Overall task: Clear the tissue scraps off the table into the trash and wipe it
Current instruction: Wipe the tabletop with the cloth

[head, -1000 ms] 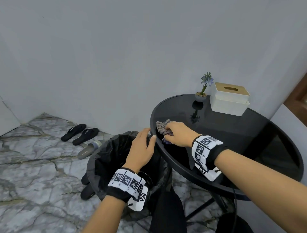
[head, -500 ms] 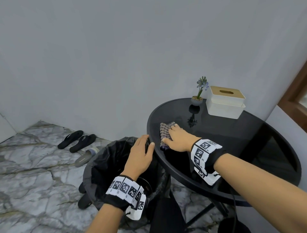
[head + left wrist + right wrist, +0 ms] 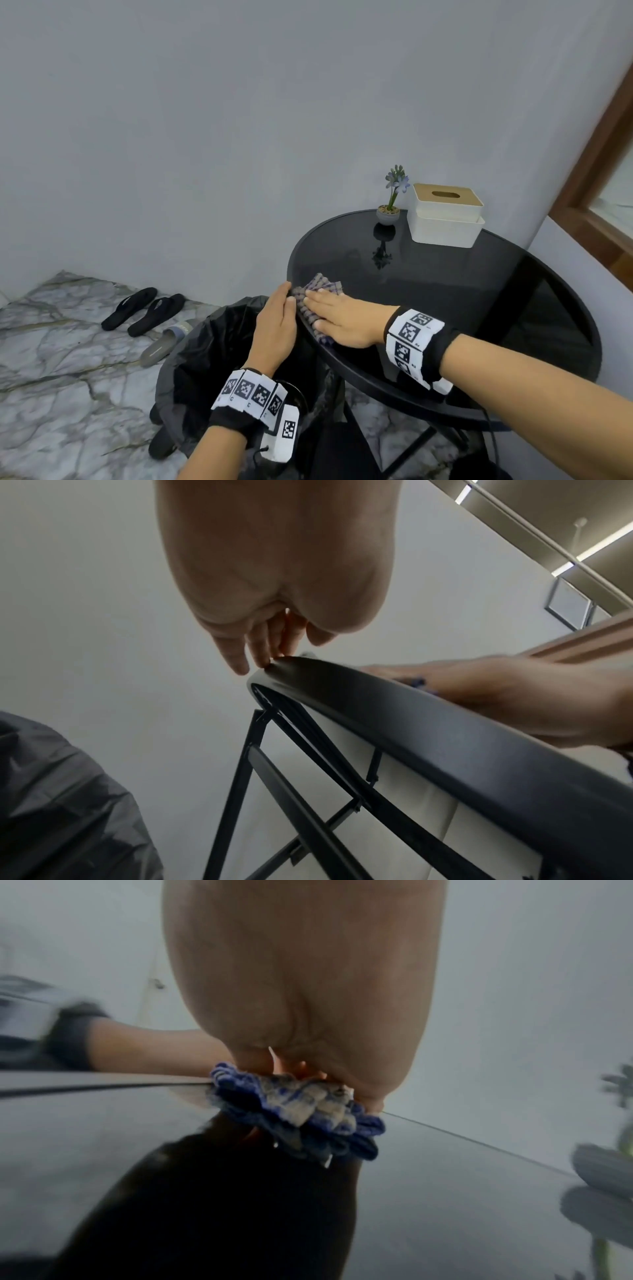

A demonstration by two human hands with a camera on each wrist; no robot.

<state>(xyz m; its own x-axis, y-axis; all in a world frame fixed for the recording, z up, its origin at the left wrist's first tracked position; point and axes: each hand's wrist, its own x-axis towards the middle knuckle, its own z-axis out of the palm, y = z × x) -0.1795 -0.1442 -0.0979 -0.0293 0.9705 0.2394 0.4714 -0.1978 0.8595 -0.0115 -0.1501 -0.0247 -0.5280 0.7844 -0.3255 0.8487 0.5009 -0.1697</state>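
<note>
A blue-and-grey checkered cloth [image 3: 322, 286] lies at the left edge of the round black glass table [image 3: 479, 308]. My right hand [image 3: 329, 310] presses flat on it with straight fingers; the right wrist view shows the cloth [image 3: 301, 1107] bunched under the palm. My left hand [image 3: 277, 318] stands edge-on against the table rim [image 3: 411, 718], fingers straight and together, tips touching the rim beside the cloth. Directly under the left hand is the trash bin [image 3: 212, 346], lined with a black bag. No tissue scraps show in any view.
A white tissue box [image 3: 445, 219] with a wooden lid and a small potted flower [image 3: 388, 214] stand at the table's far side by the wall. Black slippers [image 3: 144, 310] and a grey one lie on the marble floor behind the bin. The table's legs [image 3: 240, 777] run beside the bin.
My right hand went from curled on the cloth to flat and slid it along the left rim up against the left hand. The left hand closed its thumb and rose to the rim.
</note>
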